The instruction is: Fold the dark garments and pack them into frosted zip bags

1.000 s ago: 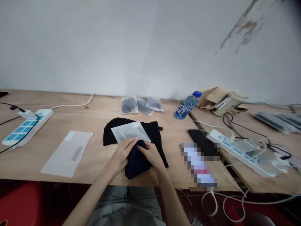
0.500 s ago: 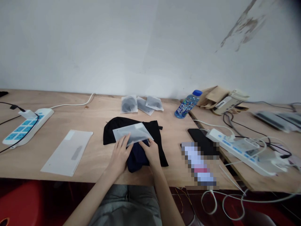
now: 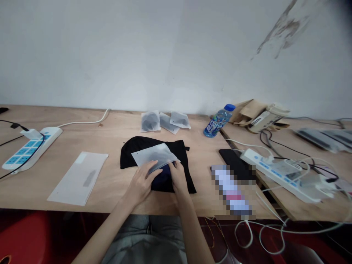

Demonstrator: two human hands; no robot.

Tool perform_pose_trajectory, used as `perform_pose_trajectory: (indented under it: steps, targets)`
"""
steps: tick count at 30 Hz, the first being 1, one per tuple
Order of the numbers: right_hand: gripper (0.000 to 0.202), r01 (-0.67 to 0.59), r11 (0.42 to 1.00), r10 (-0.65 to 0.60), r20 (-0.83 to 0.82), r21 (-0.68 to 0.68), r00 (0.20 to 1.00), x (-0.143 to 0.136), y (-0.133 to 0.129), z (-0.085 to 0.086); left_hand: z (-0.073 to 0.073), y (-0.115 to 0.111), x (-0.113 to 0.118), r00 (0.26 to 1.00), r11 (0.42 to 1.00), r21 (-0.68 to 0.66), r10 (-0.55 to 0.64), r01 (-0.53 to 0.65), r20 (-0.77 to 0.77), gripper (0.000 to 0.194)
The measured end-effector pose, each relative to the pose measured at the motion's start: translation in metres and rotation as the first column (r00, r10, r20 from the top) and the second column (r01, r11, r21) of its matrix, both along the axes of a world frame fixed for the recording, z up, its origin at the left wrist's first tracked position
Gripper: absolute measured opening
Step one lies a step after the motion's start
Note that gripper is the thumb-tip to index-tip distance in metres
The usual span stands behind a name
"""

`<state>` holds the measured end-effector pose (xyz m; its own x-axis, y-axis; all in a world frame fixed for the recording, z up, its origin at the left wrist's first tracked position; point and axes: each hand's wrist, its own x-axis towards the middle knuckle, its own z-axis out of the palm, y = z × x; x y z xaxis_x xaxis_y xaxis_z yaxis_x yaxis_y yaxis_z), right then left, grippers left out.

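Note:
A frosted plastic bag [image 3: 154, 152] lies tilted over a black piece of cloth [image 3: 132, 146]. Folded navy fabric [image 3: 164, 174] shows at the bag's near edge, between my hands; how much of it is inside the bag I cannot tell. My left hand [image 3: 143, 179] grips the near left edge, its fingers over the top and its thumb stretched toward the navy fabric. At the near right corner, my right hand [image 3: 178, 176] pinches the edge, with some fingertips hidden under the plastic.
Another frosted bag [image 3: 78, 178] lies flat at left, near a power strip [image 3: 33, 148]. Several small frosted packets [image 3: 150, 121] lie by the wall. To the right are a blue-capped bottle [image 3: 218, 121], a blurred-out phone [image 3: 231, 190], a black slab [image 3: 236, 165] and a corded power strip [image 3: 280, 176].
Less of the navy fabric shows now; its near end has moved away from the table edge, toward the bag. My left hand has shifted slightly right, its thumb now spread from the fingers.

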<state>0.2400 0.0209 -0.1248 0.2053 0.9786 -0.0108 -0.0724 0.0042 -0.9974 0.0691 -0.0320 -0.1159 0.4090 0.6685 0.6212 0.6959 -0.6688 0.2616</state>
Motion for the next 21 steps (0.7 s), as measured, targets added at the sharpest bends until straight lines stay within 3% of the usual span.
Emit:
perform_pose_trajectory:
  steps: [3, 6, 8, 10, 12, 17, 21]
  targets:
    - [0.033, -0.15, 0.988, 0.152, 0.111, -0.021, 0.982, 0.012, -0.004, 0.008, -0.005, -0.001, -0.004, 0.998, 0.998, -0.063, 0.003, -0.006, -0.055, 0.065]
    - [0.024, -0.261, 0.963, 0.265, 0.383, -0.064, 0.885, 0.026, -0.01, 0.022, -0.009, -0.001, -0.007, 0.995, 0.989, -0.146, 0.013, -0.028, -0.101, 0.064]
    - [0.028, -0.23, 0.972, 0.223, 0.541, -0.056, 0.811, 0.034, -0.018, 0.032, -0.011, -0.001, -0.007, 0.993, 0.982, -0.185, 0.019, -0.04, -0.114, 0.064]
    - [0.029, -0.135, 0.991, 0.099, 0.656, 0.003, 0.748, 0.039, -0.028, 0.04, -0.011, -0.001, -0.006, 0.994, 0.975, -0.218, 0.022, -0.046, -0.11, 0.064]
    - [0.028, -0.119, 0.989, 0.017, 0.741, 0.086, 0.671, 0.042, -0.039, 0.042, -0.009, -0.002, -0.005, 0.996, 0.967, -0.25, 0.018, -0.04, -0.09, 0.062]
    - [0.042, -0.402, 0.903, 0.046, 0.895, 0.153, 0.443, 0.047, -0.063, 0.026, 0.001, -0.008, -0.006, 0.998, 0.942, -0.335, -0.032, 0.013, -0.053, 0.053]
    - [0.05, -0.44, 0.878, -0.007, 0.925, 0.188, 0.38, 0.044, -0.065, 0.01, 0.002, -0.014, -0.003, 0.999, 0.942, -0.336, -0.023, 0.013, -0.026, 0.068]
